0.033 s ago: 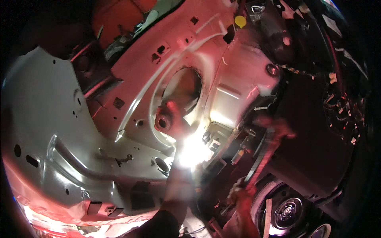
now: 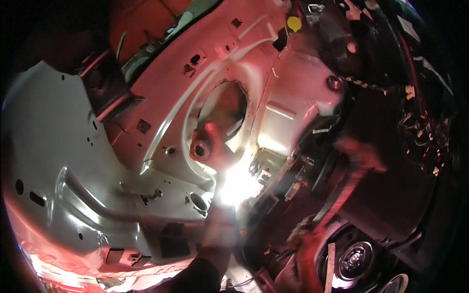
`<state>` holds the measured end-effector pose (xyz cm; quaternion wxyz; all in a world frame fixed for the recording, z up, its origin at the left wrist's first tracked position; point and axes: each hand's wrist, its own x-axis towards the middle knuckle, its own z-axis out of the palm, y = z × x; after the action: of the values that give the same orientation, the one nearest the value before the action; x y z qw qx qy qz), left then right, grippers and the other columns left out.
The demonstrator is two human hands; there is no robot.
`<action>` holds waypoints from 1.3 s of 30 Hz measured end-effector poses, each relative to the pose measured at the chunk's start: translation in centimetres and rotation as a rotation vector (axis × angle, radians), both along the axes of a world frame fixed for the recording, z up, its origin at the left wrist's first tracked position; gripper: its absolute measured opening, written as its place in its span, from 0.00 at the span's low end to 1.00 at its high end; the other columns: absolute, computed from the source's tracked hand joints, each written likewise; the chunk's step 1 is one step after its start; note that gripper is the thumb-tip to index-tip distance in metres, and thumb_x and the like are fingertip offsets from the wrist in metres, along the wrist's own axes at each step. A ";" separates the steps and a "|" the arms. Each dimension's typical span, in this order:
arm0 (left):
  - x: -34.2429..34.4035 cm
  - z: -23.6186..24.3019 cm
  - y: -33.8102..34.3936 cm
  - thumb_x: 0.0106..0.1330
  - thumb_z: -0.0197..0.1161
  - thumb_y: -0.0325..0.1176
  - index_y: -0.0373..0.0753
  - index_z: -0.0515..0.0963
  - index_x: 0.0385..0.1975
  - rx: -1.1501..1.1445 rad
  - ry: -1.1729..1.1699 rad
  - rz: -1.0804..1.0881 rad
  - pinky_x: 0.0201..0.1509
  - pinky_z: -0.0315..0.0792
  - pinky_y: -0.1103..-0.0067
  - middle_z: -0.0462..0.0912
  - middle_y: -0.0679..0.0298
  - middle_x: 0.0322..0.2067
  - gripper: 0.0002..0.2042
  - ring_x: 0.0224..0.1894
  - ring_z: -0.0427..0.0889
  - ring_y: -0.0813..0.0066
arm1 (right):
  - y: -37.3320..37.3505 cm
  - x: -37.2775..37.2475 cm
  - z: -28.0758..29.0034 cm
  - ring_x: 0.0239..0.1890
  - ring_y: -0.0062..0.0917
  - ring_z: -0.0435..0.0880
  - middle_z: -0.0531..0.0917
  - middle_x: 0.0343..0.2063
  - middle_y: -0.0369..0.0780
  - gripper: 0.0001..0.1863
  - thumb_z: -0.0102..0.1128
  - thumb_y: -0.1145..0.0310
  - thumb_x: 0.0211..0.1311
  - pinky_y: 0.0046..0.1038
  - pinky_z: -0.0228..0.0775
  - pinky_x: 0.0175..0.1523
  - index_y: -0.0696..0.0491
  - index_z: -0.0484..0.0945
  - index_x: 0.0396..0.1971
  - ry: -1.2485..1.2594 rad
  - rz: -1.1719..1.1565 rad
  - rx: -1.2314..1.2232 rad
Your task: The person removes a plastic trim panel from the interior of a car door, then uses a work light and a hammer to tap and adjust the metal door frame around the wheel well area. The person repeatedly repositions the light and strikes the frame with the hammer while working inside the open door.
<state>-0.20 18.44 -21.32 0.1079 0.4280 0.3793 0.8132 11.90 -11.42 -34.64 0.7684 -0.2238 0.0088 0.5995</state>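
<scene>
My left arm reaches up from the lower edge to a large oval opening point(image 2: 229, 105) in a grey-silver car body panel point(image 2: 161, 105). The closed left hand point(image 2: 217, 152) is at the opening's lower rim, around a reddish rounded piece with a dark round hole point(image 2: 200, 150). Glare washes out the wrist, and I cannot make out what that piece is. Lower right, my right hand point(image 2: 304, 237) grips the handle of a hammer point(image 2: 337, 200). Its head point(image 2: 360, 154) is smeared by motion and stands up and to the right, apart from the left hand.
A yellow round cap point(image 2: 294, 23) sits at the top. Loose wiring and connectors point(image 2: 425, 134) hang at the right. Below a dark panel point(image 2: 391, 195) there is a black round wheel-like part point(image 2: 355, 259). A pale grey body panel point(image 2: 49, 127) fills the left side.
The hammer head has swung to the right, away from the left hand, and my right hand has shifted slightly right. My left hand has hardly moved.
</scene>
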 end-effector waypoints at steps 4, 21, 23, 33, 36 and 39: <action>0.3 1.0 0.2 0.69 0.73 0.37 0.39 0.65 0.19 -0.007 0.026 -0.051 0.26 0.68 0.74 0.70 0.66 0.14 0.22 0.18 0.70 0.76 | 2.6 9.0 3.9 0.17 0.19 0.72 0.74 0.23 0.34 0.11 0.54 0.60 0.72 0.20 0.64 0.21 0.53 0.74 0.41 -0.642 -0.631 0.354; -1.1 2.3 -3.1 0.72 0.63 0.29 0.39 0.72 0.23 0.114 0.131 -0.030 0.31 0.70 0.73 0.74 0.66 0.19 0.14 0.22 0.70 0.74 | 6.1 -10.1 -4.4 0.12 0.20 0.64 0.65 0.16 0.32 0.07 0.51 0.78 0.63 0.29 0.61 0.18 0.47 0.69 0.31 -0.200 0.436 -0.110; -2.9 3.2 -5.3 0.71 0.65 0.29 0.39 0.71 0.23 0.079 -0.035 -0.250 0.30 0.69 0.72 0.74 0.64 0.20 0.13 0.22 0.71 0.72 | 4.3 -7.7 -2.0 0.12 0.20 0.63 0.64 0.15 0.32 0.10 0.51 0.81 0.62 0.30 0.61 0.17 0.46 0.69 0.29 -0.285 0.345 -0.115; -3.8 8.6 -14.2 0.70 0.65 0.29 0.39 0.70 0.25 0.096 0.086 -0.410 0.31 0.74 0.70 0.77 0.61 0.20 0.12 0.23 0.75 0.68 | -5.1 -4.6 0.8 0.11 0.22 0.70 0.70 0.14 0.35 0.07 0.56 0.76 0.56 0.28 0.62 0.15 0.50 0.68 0.24 -0.483 0.346 -0.457; -4.2 8.9 -15.7 0.69 0.65 0.29 0.39 0.70 0.25 0.096 0.187 -0.393 0.32 0.75 0.69 0.77 0.61 0.20 0.11 0.24 0.77 0.67 | -6.9 -4.8 0.6 0.11 0.22 0.70 0.70 0.14 0.34 0.06 0.57 0.75 0.56 0.28 0.62 0.16 0.51 0.68 0.25 -0.524 0.358 -0.451; -4.3 9.8 -17.3 0.69 0.65 0.28 0.39 0.70 0.26 0.097 0.297 -0.383 0.32 0.76 0.68 0.78 0.60 0.21 0.11 0.24 0.78 0.65 | -7.8 -4.8 1.2 0.12 0.22 0.71 0.71 0.14 0.34 0.06 0.57 0.75 0.56 0.28 0.62 0.16 0.51 0.69 0.26 -0.558 0.389 -0.442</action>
<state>-4.47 1.17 -11.49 0.1827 0.6115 0.2635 0.7233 7.08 -19.26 -33.46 0.5469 -0.5353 -0.1140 0.6335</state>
